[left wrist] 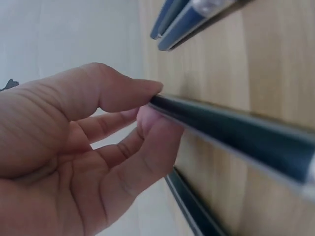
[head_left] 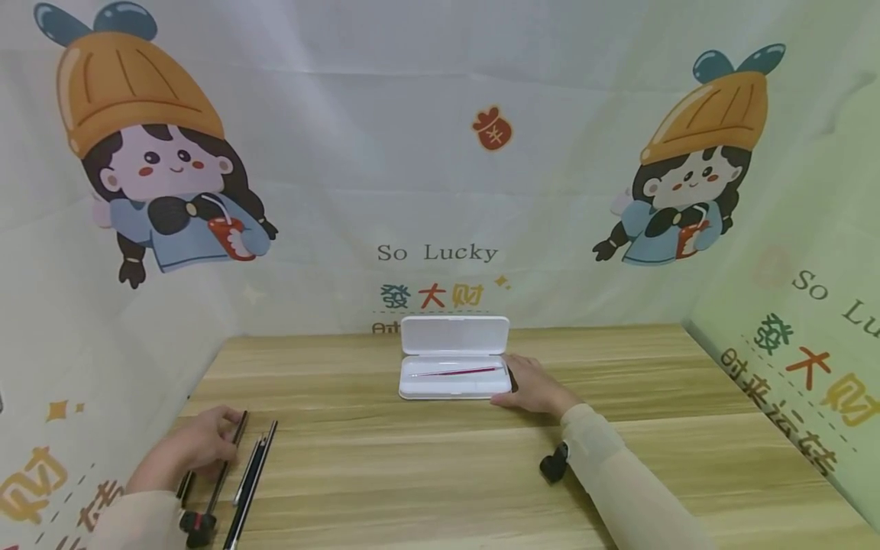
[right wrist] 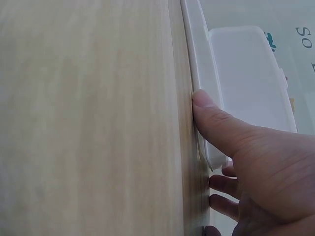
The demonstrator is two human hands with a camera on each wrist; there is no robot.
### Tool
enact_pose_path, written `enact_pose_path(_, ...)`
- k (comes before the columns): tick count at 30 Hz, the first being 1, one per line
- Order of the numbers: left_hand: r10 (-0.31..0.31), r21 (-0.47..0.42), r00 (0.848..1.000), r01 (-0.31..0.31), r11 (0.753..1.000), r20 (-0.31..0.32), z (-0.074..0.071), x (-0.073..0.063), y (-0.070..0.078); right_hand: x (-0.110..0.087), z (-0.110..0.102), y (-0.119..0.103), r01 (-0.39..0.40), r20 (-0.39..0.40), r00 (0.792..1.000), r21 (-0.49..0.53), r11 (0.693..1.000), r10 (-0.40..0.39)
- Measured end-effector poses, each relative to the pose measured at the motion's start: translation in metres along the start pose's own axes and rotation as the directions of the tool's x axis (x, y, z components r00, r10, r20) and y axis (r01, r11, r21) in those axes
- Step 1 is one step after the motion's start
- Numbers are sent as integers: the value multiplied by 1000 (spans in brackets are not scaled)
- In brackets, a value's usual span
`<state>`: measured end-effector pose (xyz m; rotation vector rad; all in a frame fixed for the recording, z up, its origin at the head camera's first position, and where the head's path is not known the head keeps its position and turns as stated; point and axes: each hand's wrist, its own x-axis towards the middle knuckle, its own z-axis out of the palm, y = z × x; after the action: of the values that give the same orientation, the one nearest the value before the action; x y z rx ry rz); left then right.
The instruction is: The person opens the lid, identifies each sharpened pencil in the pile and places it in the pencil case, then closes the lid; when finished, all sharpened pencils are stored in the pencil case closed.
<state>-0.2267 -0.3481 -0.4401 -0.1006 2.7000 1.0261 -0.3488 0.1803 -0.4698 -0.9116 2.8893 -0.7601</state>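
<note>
At the left side of the table, my left hand (head_left: 199, 443) pinches the end of a slim dark pencil-like stick (head_left: 224, 473) between thumb and fingers. The left wrist view shows its dark green shaft (left wrist: 231, 129) slanting off to the right, with a pale band at the edge. Several more slim dark sticks (head_left: 256, 477) lie just to its right. A white pencil case (head_left: 454, 338) stands with its lid up near the back edge, a thin red-and-white stick (head_left: 459, 372) inside. My right hand (head_left: 535, 387) grips the case's right end, thumb (right wrist: 211, 114) against the front wall.
Another dark stick (head_left: 184, 486) lies below the left hand, partly hidden. The wood-grain table (head_left: 385, 466) meets a printed cloth backdrop (head_left: 330, 191) behind and at both sides. A small black camera (head_left: 554, 464) is on the right wrist.
</note>
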Motion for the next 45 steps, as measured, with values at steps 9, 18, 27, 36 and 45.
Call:
enact_pose_path(9,105,18,990,-104,994,-95,-7,4,7,1,-1,1,-22,6,1000,-2,1000,22)
enact_pose_path(18,173,-38,978,-178,983,-114,-6,1,21,0,0,1,-14,7,1000,-4,1000,14)
enact_pose_path(27,267,-73,949,-282,957,-170,1,6,45,1,0,3,-11,13,1000,-6,1000,11)
enact_pose_path(36,380,-34,881,-405,914,-283,7,19,74,1,1,4,-18,12,1000,-6,1000,18)
enact_pose_path(45,487,65,787,-503,862,-379,21,32,94,1,1,4,-34,17,999,-17,999,34)
